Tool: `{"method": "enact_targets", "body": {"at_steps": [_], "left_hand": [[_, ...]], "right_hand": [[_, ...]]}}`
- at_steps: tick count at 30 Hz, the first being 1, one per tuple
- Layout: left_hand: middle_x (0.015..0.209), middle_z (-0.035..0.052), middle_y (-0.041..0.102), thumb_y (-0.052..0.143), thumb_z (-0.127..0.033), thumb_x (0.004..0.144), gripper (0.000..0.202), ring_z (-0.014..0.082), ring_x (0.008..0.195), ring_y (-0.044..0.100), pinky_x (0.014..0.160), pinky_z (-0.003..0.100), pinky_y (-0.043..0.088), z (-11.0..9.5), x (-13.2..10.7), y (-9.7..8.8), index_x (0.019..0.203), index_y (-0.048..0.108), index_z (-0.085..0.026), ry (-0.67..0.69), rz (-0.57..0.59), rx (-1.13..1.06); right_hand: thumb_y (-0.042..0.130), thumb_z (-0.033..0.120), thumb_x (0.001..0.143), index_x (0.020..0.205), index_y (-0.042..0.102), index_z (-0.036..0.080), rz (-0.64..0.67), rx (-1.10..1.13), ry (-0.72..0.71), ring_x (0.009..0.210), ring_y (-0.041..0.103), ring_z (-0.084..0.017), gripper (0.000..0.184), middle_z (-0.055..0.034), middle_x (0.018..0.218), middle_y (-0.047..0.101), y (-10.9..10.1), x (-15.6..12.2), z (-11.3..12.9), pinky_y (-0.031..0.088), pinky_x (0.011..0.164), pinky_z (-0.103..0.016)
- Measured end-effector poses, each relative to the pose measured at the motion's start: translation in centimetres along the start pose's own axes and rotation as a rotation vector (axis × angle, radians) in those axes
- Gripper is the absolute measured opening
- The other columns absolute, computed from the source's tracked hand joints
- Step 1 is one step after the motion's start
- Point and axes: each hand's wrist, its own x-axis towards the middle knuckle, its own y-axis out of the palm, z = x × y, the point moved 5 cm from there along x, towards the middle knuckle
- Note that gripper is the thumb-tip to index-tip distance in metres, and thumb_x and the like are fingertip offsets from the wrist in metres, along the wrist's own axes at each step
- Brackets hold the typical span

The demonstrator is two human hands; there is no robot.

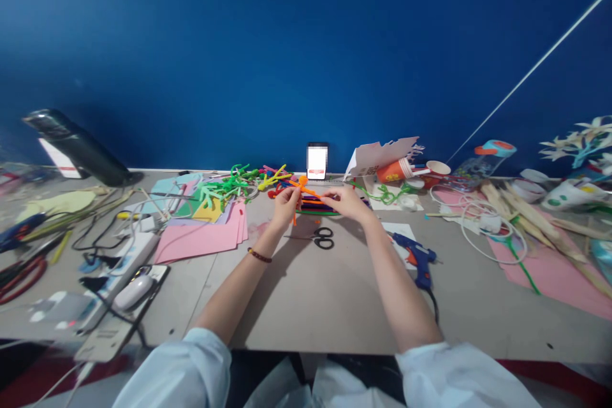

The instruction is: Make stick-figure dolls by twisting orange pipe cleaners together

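Note:
Both my hands are stretched out over the middle of the grey table (310,293). My left hand (285,204) is closed in a pinch on an orange pipe cleaner (304,186), near its curled end. My right hand (345,201) pinches the other end of the same orange pipe cleaner, a little to the right. Under the hands lies a bundle of coloured pipe cleaners (316,206). Black scissors (322,238) lie just in front of my hands. A beaded bracelet (259,255) sits on my left wrist.
Pink paper sheets (203,237) and green pipe-cleaner shapes (224,188) lie left. A blue glue gun (417,258) sits right, with paper cups (399,170), wooden sticks (526,220) and white wire rings beyond. A phone (317,161) leans on the blue wall. Cables and a power strip (129,255) crowd the left.

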Motion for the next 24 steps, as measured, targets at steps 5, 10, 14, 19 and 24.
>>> {"method": "enact_targets", "body": {"at_steps": [5,10,14,19,24], "left_hand": [[0.052,-0.0030,0.048,0.063,-0.046,0.077,0.032,0.0071,0.045,0.041,0.044,0.019,0.032,-0.1,-0.1,0.3,0.065,0.055,-0.018,0.028,0.033,0.029],[0.051,-0.0028,0.049,0.062,-0.047,0.077,0.033,0.0072,0.045,0.040,0.044,0.020,0.030,-0.4,-0.4,1.0,0.065,0.056,-0.017,-0.003,0.086,0.047],[0.054,-0.0019,0.051,0.063,-0.046,0.076,0.031,0.0080,0.049,0.043,0.047,0.020,0.033,-0.7,-0.5,0.8,0.069,0.063,-0.016,0.026,0.072,0.042],[0.061,0.0003,0.057,0.066,-0.041,0.074,0.025,0.0100,0.057,0.048,0.055,0.021,0.040,-1.0,-0.5,0.5,0.075,0.069,-0.016,0.022,0.042,0.039],[0.066,0.0015,0.060,0.067,-0.039,0.073,0.022,0.0108,0.060,0.050,0.056,0.021,0.041,-1.4,-0.6,0.6,0.071,0.069,-0.017,0.038,0.028,0.051]], "right_hand": [[0.061,0.032,0.077,0.089,0.072,0.016,-0.032,0.149,0.011,0.065,0.059,-0.014,0.023,-0.0054,0.081,0.072,1.5,0.5,-0.5,0.046,0.062,-0.027],[0.061,0.035,0.075,0.086,0.072,0.014,-0.128,0.251,0.007,0.065,0.059,-0.015,0.026,-0.0065,0.079,0.071,2.7,1.0,-1.2,0.046,0.062,-0.027],[0.060,0.036,0.074,0.085,0.073,0.016,-0.198,0.265,0.002,0.065,0.059,-0.016,0.026,-0.0061,0.080,0.071,2.7,1.3,-1.9,0.046,0.064,-0.028],[0.060,0.036,0.074,0.084,0.073,0.015,-0.212,0.236,-0.003,0.063,0.057,-0.015,0.027,-0.0065,0.081,0.072,2.4,1.3,-2.0,0.045,0.061,-0.028],[0.061,0.043,0.074,0.084,0.073,0.016,-0.218,0.205,-0.019,0.063,0.056,-0.015,0.032,-0.0067,0.081,0.072,2.2,1.2,-1.5,0.044,0.060,-0.028]]}}
